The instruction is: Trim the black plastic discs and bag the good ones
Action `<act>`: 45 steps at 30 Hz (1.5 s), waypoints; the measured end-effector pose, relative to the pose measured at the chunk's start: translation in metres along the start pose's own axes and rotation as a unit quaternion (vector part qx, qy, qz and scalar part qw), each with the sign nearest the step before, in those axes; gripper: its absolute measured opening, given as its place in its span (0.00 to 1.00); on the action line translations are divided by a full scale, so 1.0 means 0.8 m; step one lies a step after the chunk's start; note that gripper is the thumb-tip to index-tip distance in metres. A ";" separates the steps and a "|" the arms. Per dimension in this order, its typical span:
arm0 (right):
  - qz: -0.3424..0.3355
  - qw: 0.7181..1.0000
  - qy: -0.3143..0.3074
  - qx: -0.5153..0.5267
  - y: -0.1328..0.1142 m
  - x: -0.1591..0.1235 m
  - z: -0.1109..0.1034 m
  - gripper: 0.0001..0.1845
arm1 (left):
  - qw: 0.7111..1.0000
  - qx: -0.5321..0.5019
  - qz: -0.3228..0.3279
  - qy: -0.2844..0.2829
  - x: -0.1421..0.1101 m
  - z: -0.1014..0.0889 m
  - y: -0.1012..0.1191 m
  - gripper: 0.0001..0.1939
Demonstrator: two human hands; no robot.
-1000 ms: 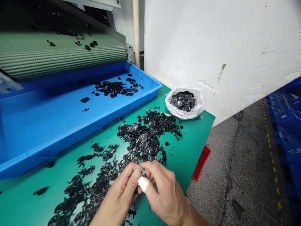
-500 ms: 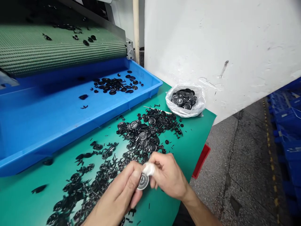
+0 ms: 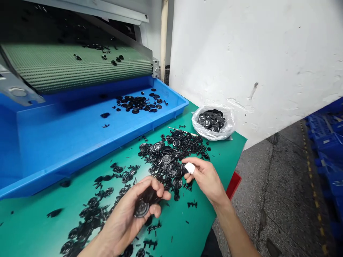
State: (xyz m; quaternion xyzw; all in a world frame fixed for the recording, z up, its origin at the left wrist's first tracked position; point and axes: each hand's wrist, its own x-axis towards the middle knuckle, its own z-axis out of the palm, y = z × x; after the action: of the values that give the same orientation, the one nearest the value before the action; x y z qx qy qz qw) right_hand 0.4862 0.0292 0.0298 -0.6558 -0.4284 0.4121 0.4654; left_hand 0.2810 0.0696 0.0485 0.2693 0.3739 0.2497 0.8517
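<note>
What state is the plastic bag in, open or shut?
Open: the plastic bag has its top spread wide, and the black discs inside show uncovered.

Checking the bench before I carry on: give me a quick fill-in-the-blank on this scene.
The hand with a white finger wrap is the person's ____ one.
The other hand holds a ____ round part.
The heap of loose parts lies on a ____ mat.
The tray beside that mat is ____.

Missing words: right; black; green; blue.
</note>
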 end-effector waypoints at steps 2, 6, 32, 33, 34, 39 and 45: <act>0.038 0.995 -0.038 0.084 -0.001 -0.010 0.004 0.15 | 0.999 0.042 -0.005 -0.009 0.000 0.003 -0.003 0.15; 0.038 0.987 -0.083 0.136 -0.006 -0.030 0.021 0.14 | 0.993 0.119 0.006 -0.010 -0.002 0.007 -0.013 0.11; -0.136 0.978 -0.151 0.057 -0.011 -0.053 0.035 0.13 | 0.814 0.493 0.307 0.011 -0.020 -0.006 -0.028 0.11; -0.163 0.976 -0.143 -0.014 -0.014 -0.049 0.028 0.17 | 0.838 0.470 0.272 0.044 -0.020 -0.001 -0.023 0.10; -0.185 0.971 -0.124 -0.086 -0.017 -0.044 0.020 0.21 | 0.863 0.442 0.233 0.069 -0.019 0.003 -0.019 0.11; -0.217 0.914 -0.084 -0.332 -0.017 -0.014 0.002 0.22 | 0.964 0.250 0.055 0.064 -0.010 0.011 -0.005 0.13; -0.221 0.934 -0.032 -0.280 -0.005 -0.001 0.004 0.20 | 0.997 0.058 0.002 0.040 -0.003 0.005 -0.001 0.12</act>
State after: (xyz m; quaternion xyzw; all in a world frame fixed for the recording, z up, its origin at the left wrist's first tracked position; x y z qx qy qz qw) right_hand 0.4822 0.0298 0.0332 -0.6350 -0.6751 0.1823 0.3282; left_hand 0.2824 0.0661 0.0513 0.3093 0.4208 0.2399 0.8184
